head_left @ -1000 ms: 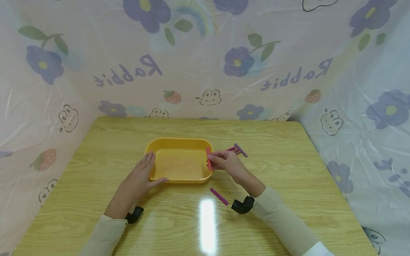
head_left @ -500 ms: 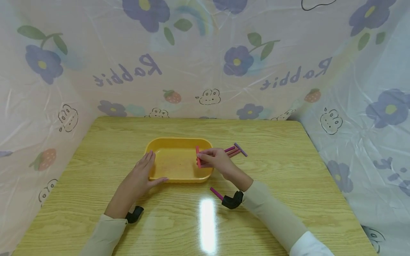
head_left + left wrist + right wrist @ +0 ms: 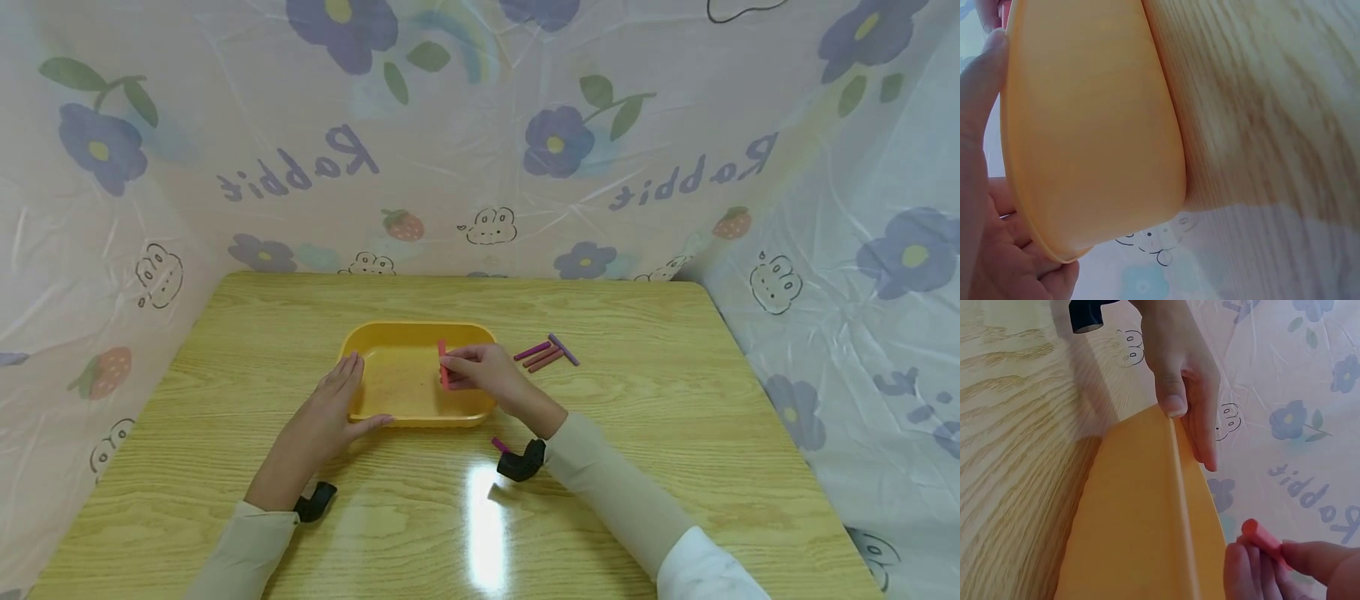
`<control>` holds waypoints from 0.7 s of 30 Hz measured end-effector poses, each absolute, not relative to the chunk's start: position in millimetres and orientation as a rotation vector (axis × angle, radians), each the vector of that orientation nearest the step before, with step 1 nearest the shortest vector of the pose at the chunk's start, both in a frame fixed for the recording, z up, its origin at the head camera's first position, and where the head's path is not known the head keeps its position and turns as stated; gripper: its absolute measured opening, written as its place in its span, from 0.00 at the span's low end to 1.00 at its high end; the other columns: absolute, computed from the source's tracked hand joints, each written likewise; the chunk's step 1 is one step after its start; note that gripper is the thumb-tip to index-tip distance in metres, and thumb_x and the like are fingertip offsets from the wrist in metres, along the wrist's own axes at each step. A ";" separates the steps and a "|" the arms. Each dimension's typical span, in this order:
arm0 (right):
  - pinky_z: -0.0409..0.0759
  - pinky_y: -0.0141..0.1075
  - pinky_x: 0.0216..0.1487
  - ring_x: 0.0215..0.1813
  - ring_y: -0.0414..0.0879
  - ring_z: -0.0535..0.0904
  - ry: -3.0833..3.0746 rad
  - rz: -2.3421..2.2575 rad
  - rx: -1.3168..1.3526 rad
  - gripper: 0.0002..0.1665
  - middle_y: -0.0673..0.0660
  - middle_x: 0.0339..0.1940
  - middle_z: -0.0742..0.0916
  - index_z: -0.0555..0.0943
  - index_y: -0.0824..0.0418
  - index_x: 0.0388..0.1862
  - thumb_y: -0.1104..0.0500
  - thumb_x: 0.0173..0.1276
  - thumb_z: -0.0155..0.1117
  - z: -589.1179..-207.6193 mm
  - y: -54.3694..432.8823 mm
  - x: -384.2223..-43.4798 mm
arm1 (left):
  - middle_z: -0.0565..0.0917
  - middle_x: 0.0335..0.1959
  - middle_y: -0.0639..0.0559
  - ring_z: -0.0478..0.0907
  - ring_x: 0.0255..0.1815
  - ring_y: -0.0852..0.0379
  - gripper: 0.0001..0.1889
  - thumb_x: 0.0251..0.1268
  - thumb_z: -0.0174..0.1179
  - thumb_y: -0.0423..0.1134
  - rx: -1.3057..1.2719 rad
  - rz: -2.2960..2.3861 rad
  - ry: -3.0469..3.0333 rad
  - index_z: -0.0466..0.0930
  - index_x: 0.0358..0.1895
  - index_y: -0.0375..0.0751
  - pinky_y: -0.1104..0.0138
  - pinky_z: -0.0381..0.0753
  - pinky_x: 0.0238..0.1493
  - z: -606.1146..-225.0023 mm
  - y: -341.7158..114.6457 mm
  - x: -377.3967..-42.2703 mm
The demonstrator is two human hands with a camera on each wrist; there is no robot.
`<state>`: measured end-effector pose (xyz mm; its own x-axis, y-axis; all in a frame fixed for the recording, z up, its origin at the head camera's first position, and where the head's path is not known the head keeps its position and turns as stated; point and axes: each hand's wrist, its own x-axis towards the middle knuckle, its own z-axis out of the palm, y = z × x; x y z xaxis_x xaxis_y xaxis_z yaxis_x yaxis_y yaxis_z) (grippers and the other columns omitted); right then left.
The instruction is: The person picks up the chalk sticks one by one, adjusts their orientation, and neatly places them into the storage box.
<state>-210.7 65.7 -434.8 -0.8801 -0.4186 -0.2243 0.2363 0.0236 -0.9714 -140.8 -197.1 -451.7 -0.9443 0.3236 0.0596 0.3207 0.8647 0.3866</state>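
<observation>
My right hand (image 3: 491, 372) pinches a coral-red round stick (image 3: 442, 347) between thumb and fingers, over the right half of the yellow tray (image 3: 420, 422). In the right wrist view one end of this stick (image 3: 1254, 529) pokes out past the fingers, above the level of the rim. My left hand (image 3: 326, 408) rests on the tray's left end, thumb stretched along the near rim and the other fingers laid over the left rim. Seen from the left wrist, the tray's side wall (image 3: 1097, 125) stands between thumb and fingertips.
Right of the tray lie several loose sticks: a magenta one (image 3: 532, 351), reddish ones (image 3: 545, 360) and a purple one (image 3: 564, 350) across their ends. Another magenta stick (image 3: 499, 444) is partly covered by the black right wrist camera (image 3: 521, 462). A printed curtain (image 3: 450, 167) surrounds the wooden table (image 3: 637, 400).
My right hand has carried the coral-red stick leftward from the tray's right rim to over its inside. The loose sticks on the right now show more fully. The left hand has stayed put.
</observation>
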 end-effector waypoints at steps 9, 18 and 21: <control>0.80 0.47 0.45 0.33 0.47 0.84 1.812 -1.930 -0.159 0.19 0.75 0.43 0.82 0.76 0.79 0.50 0.63 0.68 0.58 -439.6 45.5 -216.9 | 0.46 0.73 0.37 0.44 0.72 0.40 0.55 0.54 0.55 0.68 0.514 0.625 3.021 0.43 0.72 0.31 0.46 0.52 0.66 -450.9 -197.1 -140.9; 0.80 0.47 0.45 0.34 0.48 0.84 1.809 -1.922 -0.147 0.19 0.68 0.38 0.85 0.77 0.77 0.49 0.62 0.66 0.60 -442.9 31.3 -220.0 | 0.46 0.73 0.37 0.44 0.72 0.41 0.54 0.54 0.56 0.67 0.521 0.642 3.017 0.44 0.72 0.31 0.46 0.50 0.67 -451.2 -197.2 -140.9; 0.79 0.49 0.46 0.36 0.50 0.84 1.814 -1.897 -0.149 0.19 0.70 0.40 0.84 0.77 0.77 0.50 0.62 0.67 0.59 -444.0 27.5 -221.7 | 0.47 0.73 0.37 0.45 0.72 0.41 0.54 0.54 0.55 0.67 0.524 0.637 3.022 0.44 0.72 0.31 0.46 0.51 0.67 -451.1 -197.4 -141.1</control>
<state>-221.7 27.5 -444.0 -0.8656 -0.4269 -0.2616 0.2805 0.0194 -0.9597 -141.1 -197.4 -451.1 -0.9441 0.3242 0.0596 0.3206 0.8615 0.3938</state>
